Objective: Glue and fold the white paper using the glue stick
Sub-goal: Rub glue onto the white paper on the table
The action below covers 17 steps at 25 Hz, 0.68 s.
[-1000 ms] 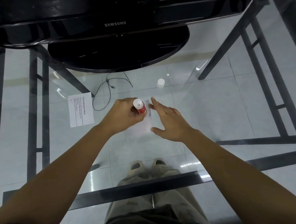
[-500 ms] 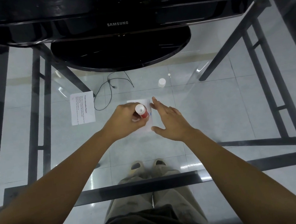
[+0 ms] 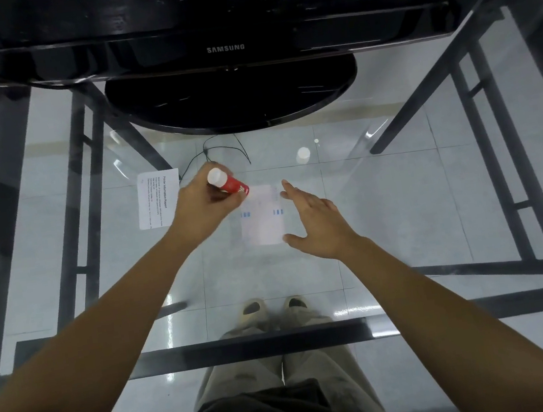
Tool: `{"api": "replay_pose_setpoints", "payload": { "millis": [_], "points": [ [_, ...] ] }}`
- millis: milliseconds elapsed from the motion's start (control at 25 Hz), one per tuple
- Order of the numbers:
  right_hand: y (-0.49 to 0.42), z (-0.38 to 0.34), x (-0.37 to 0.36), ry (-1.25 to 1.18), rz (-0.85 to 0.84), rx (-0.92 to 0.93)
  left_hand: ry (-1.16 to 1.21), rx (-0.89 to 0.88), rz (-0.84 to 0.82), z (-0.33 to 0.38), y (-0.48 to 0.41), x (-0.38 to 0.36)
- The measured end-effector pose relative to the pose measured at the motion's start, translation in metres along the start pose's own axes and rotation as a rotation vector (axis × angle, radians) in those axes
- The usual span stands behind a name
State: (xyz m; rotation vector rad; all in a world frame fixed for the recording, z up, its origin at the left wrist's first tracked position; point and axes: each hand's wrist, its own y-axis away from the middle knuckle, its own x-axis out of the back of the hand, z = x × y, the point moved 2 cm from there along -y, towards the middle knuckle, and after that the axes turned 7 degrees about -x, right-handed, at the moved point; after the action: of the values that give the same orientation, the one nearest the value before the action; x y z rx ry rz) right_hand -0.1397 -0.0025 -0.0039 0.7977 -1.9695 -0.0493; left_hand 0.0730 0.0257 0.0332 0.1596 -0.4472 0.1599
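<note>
Your left hand (image 3: 200, 211), curled round the red glue stick (image 3: 229, 183), has swung to the far-left corner of the small white paper (image 3: 261, 221). Your right hand (image 3: 317, 224), fingers straight, lies along its right edge. Gluing seems nearly finished, with folding next.

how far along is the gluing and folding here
Done: the cap is off, standing apart on the glass. In hand: the left hand grips the glue stick, its tip at the paper's far left corner; the right hand lies open at the right edge. Left: the paper lies flat, so folding remains.
</note>
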Motion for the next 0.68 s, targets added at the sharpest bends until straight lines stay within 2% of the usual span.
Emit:
{"api": "replay_pose_setpoints", "payload": {
  "millis": [80,240,360,480,680],
  "points": [
    [-0.003,-0.001,0.002,0.003,0.008,-0.005,0.232,0.133,0.019,-0.009,0.012,-0.007],
    [-0.004,-0.002,0.003,-0.031,0.020,-0.007,0.852,0.362,0.135,-0.019,0.031,-0.023],
    [0.001,0.002,0.003,-0.099,0.133,-0.016,1.033,0.467,0.198,-0.016,0.026,-0.030],
    [0.005,0.013,-0.002,0.005,0.283,-0.107,1.025,0.443,0.124,-0.003,0.002,-0.036],
    [0.005,0.026,-0.015,0.257,0.166,-0.240,0.542,0.169,-0.057,0.027,-0.059,-0.043]
  ]
}}
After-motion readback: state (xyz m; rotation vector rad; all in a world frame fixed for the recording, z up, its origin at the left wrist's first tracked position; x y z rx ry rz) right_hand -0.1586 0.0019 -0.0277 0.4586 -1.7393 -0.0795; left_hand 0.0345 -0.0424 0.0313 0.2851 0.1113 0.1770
